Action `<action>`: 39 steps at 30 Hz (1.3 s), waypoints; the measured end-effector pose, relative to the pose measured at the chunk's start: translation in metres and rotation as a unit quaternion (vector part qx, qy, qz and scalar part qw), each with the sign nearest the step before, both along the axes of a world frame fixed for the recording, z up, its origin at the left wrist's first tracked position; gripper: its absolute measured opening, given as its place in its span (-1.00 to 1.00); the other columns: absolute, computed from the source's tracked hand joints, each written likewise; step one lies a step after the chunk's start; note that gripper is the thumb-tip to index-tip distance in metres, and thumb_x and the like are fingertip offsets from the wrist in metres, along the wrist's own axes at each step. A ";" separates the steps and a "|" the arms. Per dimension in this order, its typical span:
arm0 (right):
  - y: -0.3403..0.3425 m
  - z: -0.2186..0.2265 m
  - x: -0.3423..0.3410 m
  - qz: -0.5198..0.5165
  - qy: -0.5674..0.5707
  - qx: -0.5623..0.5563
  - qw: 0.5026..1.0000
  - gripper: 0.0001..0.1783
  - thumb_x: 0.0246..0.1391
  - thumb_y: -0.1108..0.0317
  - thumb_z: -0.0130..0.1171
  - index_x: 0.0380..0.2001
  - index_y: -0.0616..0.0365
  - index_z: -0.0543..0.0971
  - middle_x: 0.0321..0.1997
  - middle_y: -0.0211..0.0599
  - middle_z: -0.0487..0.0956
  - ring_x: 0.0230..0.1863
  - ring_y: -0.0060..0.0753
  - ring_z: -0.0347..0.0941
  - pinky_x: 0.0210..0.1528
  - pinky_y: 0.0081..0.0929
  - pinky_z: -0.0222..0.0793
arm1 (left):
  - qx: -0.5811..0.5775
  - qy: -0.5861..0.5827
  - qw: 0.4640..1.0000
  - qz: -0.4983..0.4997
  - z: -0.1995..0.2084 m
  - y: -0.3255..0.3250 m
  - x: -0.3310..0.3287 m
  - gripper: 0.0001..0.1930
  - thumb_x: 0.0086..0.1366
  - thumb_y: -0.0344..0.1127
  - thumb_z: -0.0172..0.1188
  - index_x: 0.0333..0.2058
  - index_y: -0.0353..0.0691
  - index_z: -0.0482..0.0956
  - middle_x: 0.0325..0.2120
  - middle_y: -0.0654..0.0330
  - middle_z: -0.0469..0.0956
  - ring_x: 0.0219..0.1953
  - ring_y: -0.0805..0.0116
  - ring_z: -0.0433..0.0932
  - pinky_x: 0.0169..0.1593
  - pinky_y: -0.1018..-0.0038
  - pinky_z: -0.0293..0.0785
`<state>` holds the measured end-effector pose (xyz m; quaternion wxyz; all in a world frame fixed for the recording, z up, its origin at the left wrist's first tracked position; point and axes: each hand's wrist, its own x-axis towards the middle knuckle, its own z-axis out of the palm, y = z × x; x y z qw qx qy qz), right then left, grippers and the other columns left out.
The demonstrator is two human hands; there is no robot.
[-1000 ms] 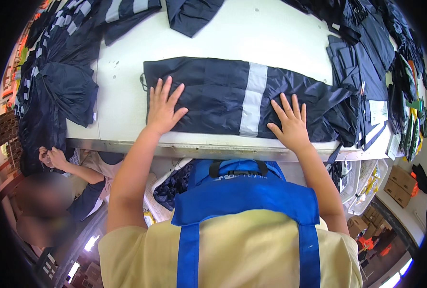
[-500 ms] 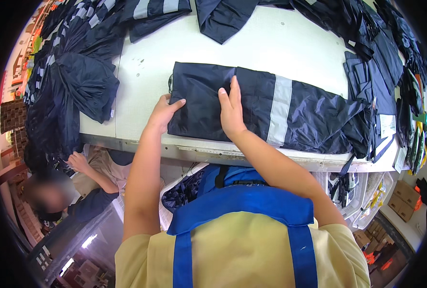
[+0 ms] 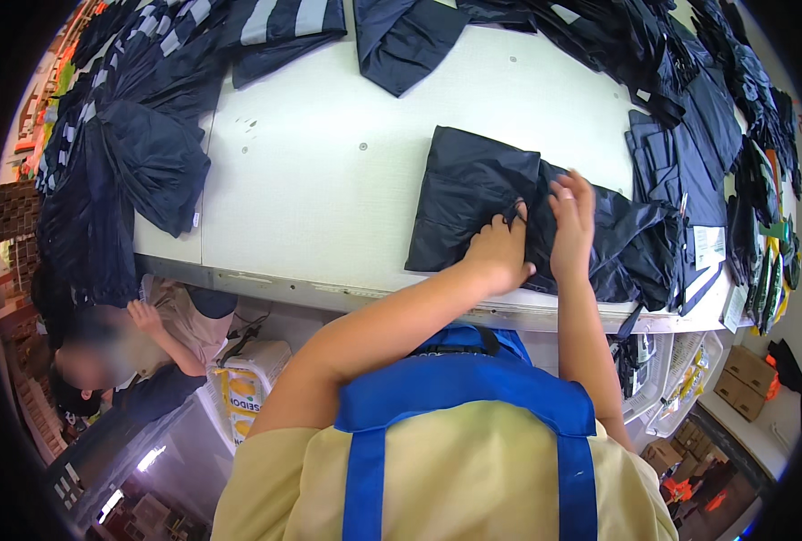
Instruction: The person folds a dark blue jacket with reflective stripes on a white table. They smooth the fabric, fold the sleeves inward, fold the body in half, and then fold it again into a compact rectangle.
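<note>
A dark navy garment of thin, shiny cloth lies folded over on itself on the white worktable, right of centre. Its loose, crumpled end stretches to the right. My left hand rests palm down on the folded layer, thumb and forefinger spread, with a small dark loop, perhaps cord, by its fingertips. Just right of the fold's edge, my right hand is raised on its side over the cloth, fingers loosely bent and apart, holding nothing that I can see.
Heaped dark garments with grey stripes hang over the table's left end. More folded dark clothing lies at the right. A co-worker's hand is at the lower left. White baskets stand below the table's right edge.
The garment's left part has been folded over to the right, covering the grey stripe. My left hand has let go of the left edge and moved right; my right hand has shifted right too.
</note>
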<state>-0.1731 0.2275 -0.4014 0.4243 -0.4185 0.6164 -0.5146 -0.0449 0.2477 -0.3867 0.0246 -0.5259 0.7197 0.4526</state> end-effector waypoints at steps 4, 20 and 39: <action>-0.004 -0.020 0.006 0.273 0.355 -0.023 0.894 -0.45 0.19 0.21 0.02 0.22 0.14 0.30 0.37 -0.07 0.17 0.38 0.13 -0.02 0.34 -0.11 -0.03 | -0.114 0.060 0.983 -0.134 -0.010 0.033 0.001 -0.19 0.07 0.00 0.28 0.16 -0.44 0.23 0.09 -0.31 0.21 0.17 -0.21 0.18 0.22 0.06 0.15; 0.009 -0.053 0.014 0.248 0.532 -0.044 0.809 -0.27 0.07 0.10 0.02 0.26 0.26 0.19 0.39 0.01 0.11 0.40 0.21 -0.07 0.33 0.01 -0.11 | -0.391 -0.414 0.801 0.186 -0.033 -0.268 0.330 -0.09 0.04 -0.18 0.33 0.33 0.10 0.00 0.34 0.12 -0.02 0.39 0.08 -0.08 0.37 0.15 -0.13; -0.021 -0.017 0.023 0.298 0.556 0.041 0.775 -0.31 0.11 0.18 0.05 0.28 0.18 0.17 0.41 -0.08 0.08 0.43 0.14 -0.17 0.38 0.02 -0.29 | -0.307 -0.154 0.908 0.239 -0.005 -0.099 0.257 -0.43 0.07 -0.08 0.32 0.00 -0.23 0.39 0.05 -0.08 0.35 0.12 -0.11 0.30 0.16 0.09 0.22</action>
